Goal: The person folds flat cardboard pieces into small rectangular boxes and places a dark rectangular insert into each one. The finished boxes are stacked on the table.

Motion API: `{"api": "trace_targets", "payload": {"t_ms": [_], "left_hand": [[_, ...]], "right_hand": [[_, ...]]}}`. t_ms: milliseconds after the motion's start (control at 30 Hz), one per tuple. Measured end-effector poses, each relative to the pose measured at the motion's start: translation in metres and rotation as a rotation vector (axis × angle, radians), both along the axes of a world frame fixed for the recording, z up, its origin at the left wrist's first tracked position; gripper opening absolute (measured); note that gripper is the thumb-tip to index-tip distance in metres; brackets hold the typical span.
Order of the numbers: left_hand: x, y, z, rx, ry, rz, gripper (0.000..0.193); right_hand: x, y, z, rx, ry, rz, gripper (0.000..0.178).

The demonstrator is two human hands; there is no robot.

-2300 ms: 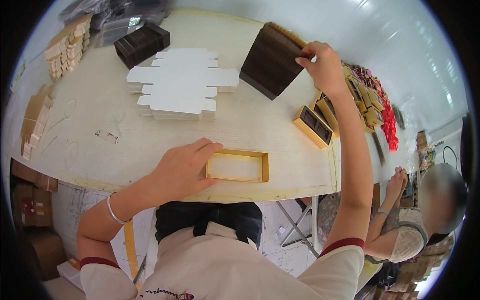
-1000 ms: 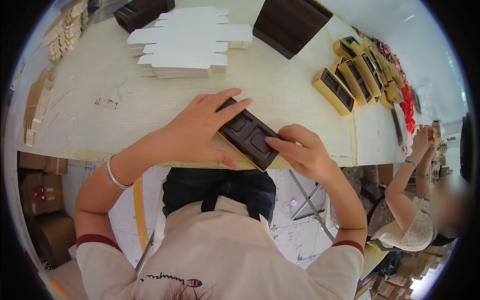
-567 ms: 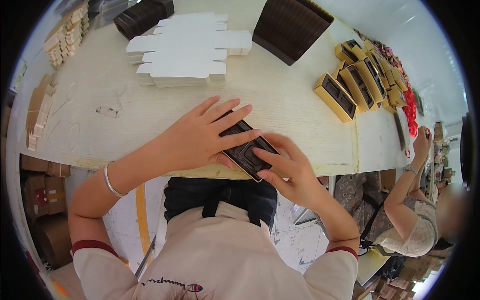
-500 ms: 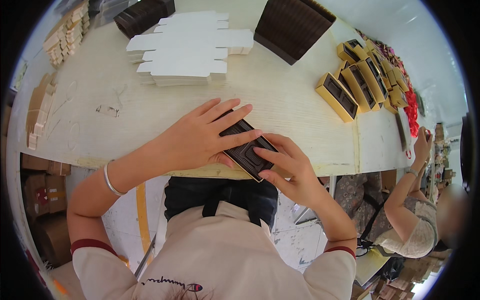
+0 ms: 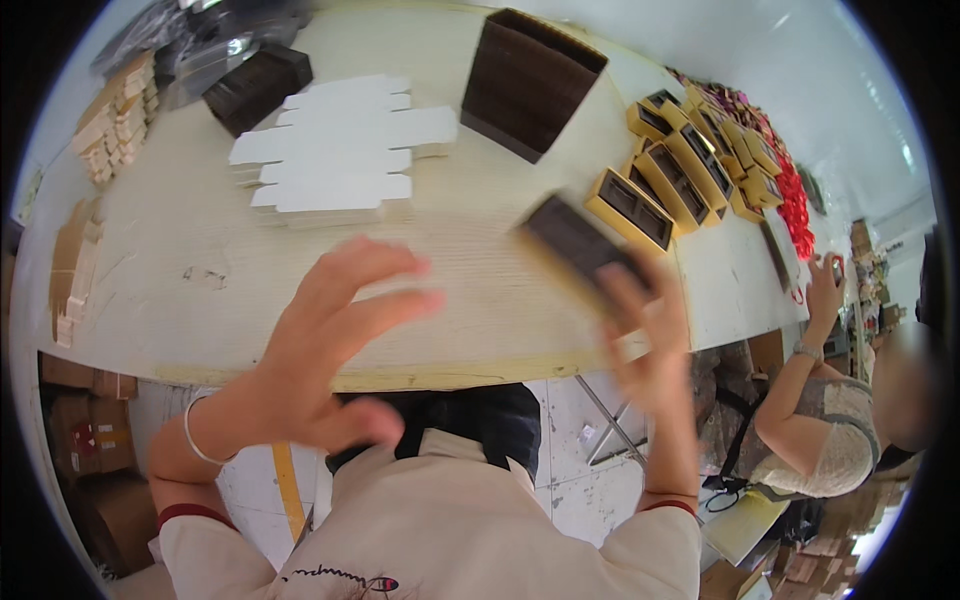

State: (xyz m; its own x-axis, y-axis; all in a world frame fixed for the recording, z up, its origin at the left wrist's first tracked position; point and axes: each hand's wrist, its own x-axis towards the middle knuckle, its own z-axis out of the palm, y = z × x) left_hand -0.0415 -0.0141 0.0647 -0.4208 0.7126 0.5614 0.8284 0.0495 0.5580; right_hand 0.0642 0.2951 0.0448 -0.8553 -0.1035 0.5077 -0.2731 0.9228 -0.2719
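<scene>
My right hand (image 5: 650, 330), smeared by motion, grips one end of a small gold box with a dark brown plastic tray insert (image 5: 575, 245). The box is tilted above the table's right half, its far end close to the nearest of several similar gold boxes (image 5: 630, 208). Over the front edge of the table, my left hand (image 5: 325, 345) is open with fingers apart and holds nothing. Beyond it lies a stack of flat white box blanks (image 5: 335, 145).
A tall stack of dark brown trays (image 5: 530, 85) stands at the back, with another dark stack (image 5: 258, 88) at the back left. Folded card pieces (image 5: 75, 265) line the left edge. Red ribbon-like material (image 5: 795, 205) lies far right, near another person (image 5: 815, 430).
My left hand has come off the boxed tray and drawn back to the left. My right hand has carried the box right and away from me, toward the other gold boxes. The view has shifted slightly.
</scene>
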Motion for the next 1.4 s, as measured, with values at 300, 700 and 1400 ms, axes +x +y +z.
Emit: {"api": "trace_targets", "payload": {"t_ms": [300,700,1400], "left_hand": [[0.046,-0.025,0.088,0.443,-0.717,-1.108,0.039],[0.021,-0.029,0.056,0.062,-0.553,-1.158,0.045],[0.072,-0.029,-0.021,0.091,0.439,0.415,0.032]], "right_hand": [[-0.094,0.224,0.041,0.154,0.156,-0.336,0.041],[-0.174,-0.093,-0.025,0.138,0.092,0.389,0.048],[-0.018,-0.064,0.027,0.395,0.324,0.572,0.019]]}}
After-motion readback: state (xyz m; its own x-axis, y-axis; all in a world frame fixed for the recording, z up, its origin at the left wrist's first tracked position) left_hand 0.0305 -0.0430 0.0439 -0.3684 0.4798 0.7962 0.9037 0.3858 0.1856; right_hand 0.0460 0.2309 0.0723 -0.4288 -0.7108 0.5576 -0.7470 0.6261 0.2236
